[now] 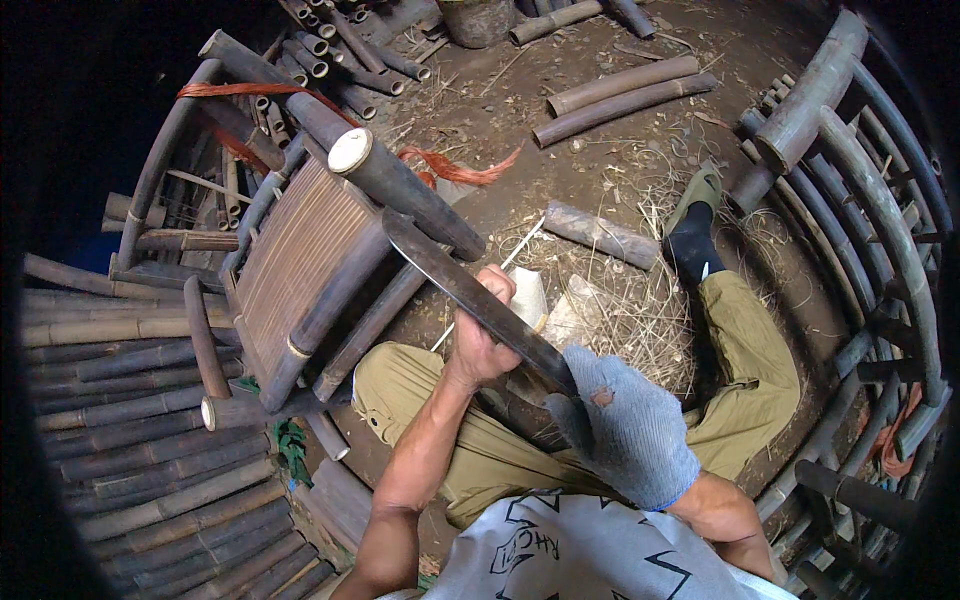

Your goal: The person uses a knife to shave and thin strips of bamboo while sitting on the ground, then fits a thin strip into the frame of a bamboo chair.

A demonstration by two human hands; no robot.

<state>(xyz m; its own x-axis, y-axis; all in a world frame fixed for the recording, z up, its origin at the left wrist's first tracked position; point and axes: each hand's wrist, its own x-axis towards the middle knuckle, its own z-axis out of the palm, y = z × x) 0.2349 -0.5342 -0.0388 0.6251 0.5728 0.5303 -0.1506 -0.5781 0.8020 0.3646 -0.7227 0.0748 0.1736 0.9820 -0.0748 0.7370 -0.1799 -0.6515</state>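
My right hand [632, 428], in a grey knit glove, is closed round the grip end of a long dark machete [462, 288]. Its blade slants up and left across my left hand and its tip reaches the bamboo chair. My bare left hand [480, 350] has its fingers curled, partly behind the blade. A thin pale bamboo strip [529, 240] passes through it, one end up by a bamboo piece, the other down by my knee. Whether the blade touches the strip cannot be seen. Beyond my fingers sits a pale curved piece [530, 292].
At the left stands a bamboo chair [310, 235] with orange ribbon on it, above stacked bamboo poles [150, 400]. Bamboo shavings [645, 340] and a cut bamboo length [600, 236] lie ahead. Another bamboo frame [880, 180] is at the right; two poles [625, 95] rest farther off.
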